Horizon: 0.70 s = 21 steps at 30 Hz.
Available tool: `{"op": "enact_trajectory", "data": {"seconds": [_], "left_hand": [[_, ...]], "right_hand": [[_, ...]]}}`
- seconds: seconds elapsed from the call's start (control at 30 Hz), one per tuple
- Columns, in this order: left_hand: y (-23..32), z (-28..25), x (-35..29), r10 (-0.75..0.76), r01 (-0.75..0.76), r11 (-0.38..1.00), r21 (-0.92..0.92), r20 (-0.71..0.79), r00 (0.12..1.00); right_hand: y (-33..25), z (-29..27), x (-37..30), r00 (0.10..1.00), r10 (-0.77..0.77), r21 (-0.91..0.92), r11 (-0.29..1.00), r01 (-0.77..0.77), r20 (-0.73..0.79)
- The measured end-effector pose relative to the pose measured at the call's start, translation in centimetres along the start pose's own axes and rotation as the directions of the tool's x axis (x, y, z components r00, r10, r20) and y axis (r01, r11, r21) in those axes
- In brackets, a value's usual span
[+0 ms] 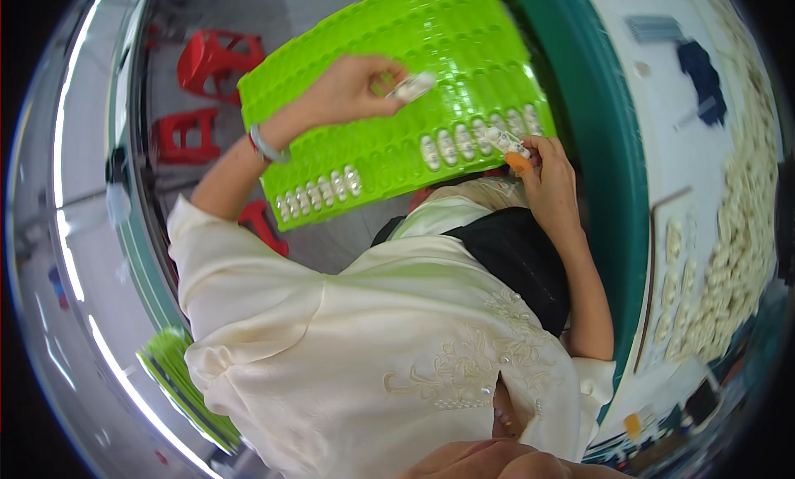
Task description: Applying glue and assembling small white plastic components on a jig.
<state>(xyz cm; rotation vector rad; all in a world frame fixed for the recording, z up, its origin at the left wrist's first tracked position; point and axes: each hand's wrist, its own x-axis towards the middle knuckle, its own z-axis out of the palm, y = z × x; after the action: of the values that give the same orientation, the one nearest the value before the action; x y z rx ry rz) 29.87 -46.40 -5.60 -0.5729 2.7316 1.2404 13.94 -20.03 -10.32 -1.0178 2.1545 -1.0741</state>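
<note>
A bright green moulded tray (331,48) with rows of oval hollows lies in front of me. Over its middle, my left hand (364,86) pinches a small white oval piece (413,87) between thumb and fingertips, raised off the tray. At the tray's near right edge, my right hand (542,168) is closed on another white knobbly piece (503,140), and an orange cover (518,163) sits on one of its digits. Beside that hand, several white oval pieces (447,148) fill hollows. A second group of shiny white pieces (319,193) lies in the near left hollows.
To the right, a white table (662,148) with a green edge (613,148) carries a large heap of white pieces (737,247) and a dark blue cloth (702,80). Red stools (217,61) stand beyond the tray at left. More green trays (186,380) are at lower left.
</note>
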Motion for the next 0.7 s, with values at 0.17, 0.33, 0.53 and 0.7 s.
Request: {"op": "enact_trajectory", "data": {"seconds": [0.17,0.33,0.53,0.7], "left_hand": [[-6.5,7.2,-12.5,-0.470,0.414,0.877,-0.246,-0.254,0.845],[-4.5,12.7,-14.3,-0.594,0.520,0.800,-0.298,-0.509,0.622],[-4.4,15.5,-12.8,-0.484,0.510,0.844,-0.167,-0.646,0.590],[-4.9,16.8,-12.7,-0.384,0.490,0.870,-0.053,-0.697,0.606]], "right_hand": [[0.3,6.4,2.0,0.958,-0.160,-0.186,0.961,0.206,0.237],[-3.2,11.7,3.0,0.866,-0.215,-0.252,0.901,0.354,0.451],[-3.0,15.1,3.6,0.816,-0.096,-0.449,0.795,0.408,0.570],[-2.4,12.6,3.0,0.821,-0.192,-0.245,0.896,0.370,0.538]]}}
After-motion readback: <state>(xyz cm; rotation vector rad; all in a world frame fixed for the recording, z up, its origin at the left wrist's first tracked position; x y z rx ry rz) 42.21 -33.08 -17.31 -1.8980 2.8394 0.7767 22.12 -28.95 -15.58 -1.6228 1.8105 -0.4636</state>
